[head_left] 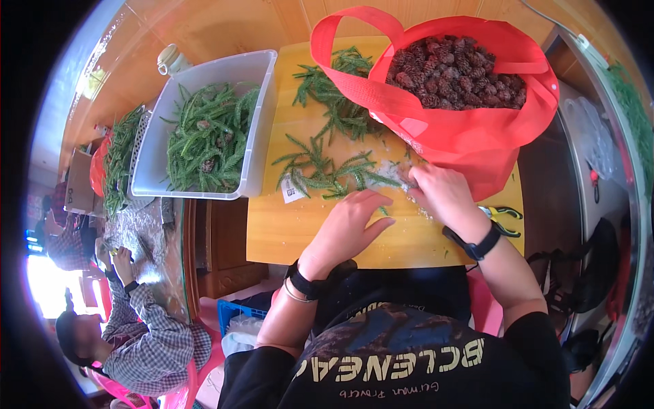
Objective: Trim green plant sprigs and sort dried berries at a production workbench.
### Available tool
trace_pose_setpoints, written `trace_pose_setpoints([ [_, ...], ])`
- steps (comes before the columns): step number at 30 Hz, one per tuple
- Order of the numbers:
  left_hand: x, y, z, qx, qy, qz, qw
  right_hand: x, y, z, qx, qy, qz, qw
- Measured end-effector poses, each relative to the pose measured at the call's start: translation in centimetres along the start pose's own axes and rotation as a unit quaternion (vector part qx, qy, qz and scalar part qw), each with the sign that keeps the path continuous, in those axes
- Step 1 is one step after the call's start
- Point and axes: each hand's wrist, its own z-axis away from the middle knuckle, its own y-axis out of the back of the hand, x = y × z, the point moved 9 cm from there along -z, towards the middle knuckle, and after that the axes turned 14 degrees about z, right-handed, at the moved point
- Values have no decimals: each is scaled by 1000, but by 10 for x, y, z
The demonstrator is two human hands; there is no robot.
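My left hand [349,228] lies palm down on the yellow wooden table [286,228], fingers spread, its fingertips touching a small green sprig beside a pile of evergreen sprigs [327,170]. My right hand [439,194] is curled just right of it, pinching something small at the end of a sprig; what it pinches is hidden by the fingers. A red fabric bag [470,136] full of brown pine cones [456,71] stands right behind my right hand.
A grey plastic bin [262,123] of green sprigs and a few cones sits at the table's left. Pliers with yellow-green handles [504,215] lie by my right wrist. At the lower left, a person in a checked shirt [150,334] works at another table.
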Motion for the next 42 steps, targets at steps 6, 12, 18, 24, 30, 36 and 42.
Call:
trace_pose_setpoints([
  [6, -11, -5, 6, -18, 48, -81, 995, -1, -29, -21, -10, -3, 27, 1000],
  [12, -20, 1, 9, -11, 73, -146, 986, 1, -15, -23, -3, 4, -82, 997],
  [18, -12, 12, 15, 37, 41, -83, 995, 2, 9, -9, -1, 30, -86, 996],
  [24, -14, 37, 32, 146, -31, 114, 982, 60, 92, 6, -111, -55, -299, 946],
  [30, -35, 40, 41, 172, 8, 242, 955, 186, 130, -56, -33, -124, -216, 968],
  [36, -42, 39, 45, 166, 20, 295, 941, 152, 68, -116, -127, -46, -140, 981],
  [42, -50, 38, 53, 167, 35, 300, 939, 104, 34, -132, -164, 23, -174, 971],
])
